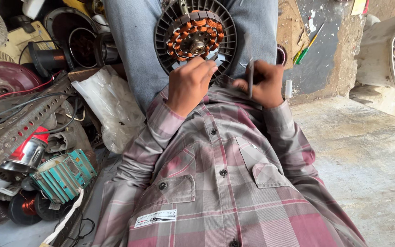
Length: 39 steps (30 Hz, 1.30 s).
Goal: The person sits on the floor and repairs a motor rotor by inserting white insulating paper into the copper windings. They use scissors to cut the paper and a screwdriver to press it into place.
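Round black finned motor stator w/ orange copper windings (195, 36) sits on the person's lap, btwn the grey-trousered legs. Left hand (189, 84) curled, fingertips pressing its lower rim by small white paper slips (216, 57). Right hand (264, 83) clenched around a thin grey metal rod (250, 75), held upright just beside the stator. Teal finned transformer block (64, 176) lies well apart in scrap at left.

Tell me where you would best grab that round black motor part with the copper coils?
Probably by the outer ribbed rim of the motor part, from the near side, where the left hand already rests. It lies propped between the knees, rim exposed; the copper coils in the middle look delicate.
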Motion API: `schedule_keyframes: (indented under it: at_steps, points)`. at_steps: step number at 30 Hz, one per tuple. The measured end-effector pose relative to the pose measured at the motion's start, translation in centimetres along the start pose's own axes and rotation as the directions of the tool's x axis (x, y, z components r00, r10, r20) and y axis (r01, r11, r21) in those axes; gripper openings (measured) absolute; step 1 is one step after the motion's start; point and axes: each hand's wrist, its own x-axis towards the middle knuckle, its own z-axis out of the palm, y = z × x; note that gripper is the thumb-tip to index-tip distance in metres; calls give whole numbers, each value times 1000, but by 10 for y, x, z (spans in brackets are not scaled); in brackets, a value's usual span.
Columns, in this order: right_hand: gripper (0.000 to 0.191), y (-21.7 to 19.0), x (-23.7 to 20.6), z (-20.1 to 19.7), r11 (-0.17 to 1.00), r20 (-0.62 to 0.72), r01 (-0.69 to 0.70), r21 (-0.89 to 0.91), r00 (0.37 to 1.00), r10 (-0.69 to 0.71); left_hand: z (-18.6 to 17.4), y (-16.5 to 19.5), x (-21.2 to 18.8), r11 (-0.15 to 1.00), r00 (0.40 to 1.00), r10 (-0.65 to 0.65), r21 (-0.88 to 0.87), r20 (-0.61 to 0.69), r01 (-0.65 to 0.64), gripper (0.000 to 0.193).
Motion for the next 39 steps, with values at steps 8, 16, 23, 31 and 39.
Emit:
schedule_keyframes:
  at_steps: [8, 16, 23, 31, 39]
  points:
    - [54, -41, -4, 15, 985, 239, 163, -63, 960, -144, -7, 2, -14, 499, 908, -416, -821, 53, 276, 11]
    - [50, -49, -5, 20, 982, 263, 178, -54, 952, -158, -13, 2, -15, 576, 921, -387, -767, 50, 283, 11]
    - [48, -54, -5, 21, 987, 298, 157, -40, 945, -138, -17, 0, -13, 477, 902, -412, -813, 129, 334, 5]
    - [53, -56, -9, 23, 995, 318, 88, -44, 946, -70, -17, 0, -12, 447, 905, -403, -833, 137, 326, 5]
    - [53, -55, -6, 19, 998, 374, 52, 46, 925, -65, -21, -4, -10, 441, 889, -423, -817, 174, 370, 6]
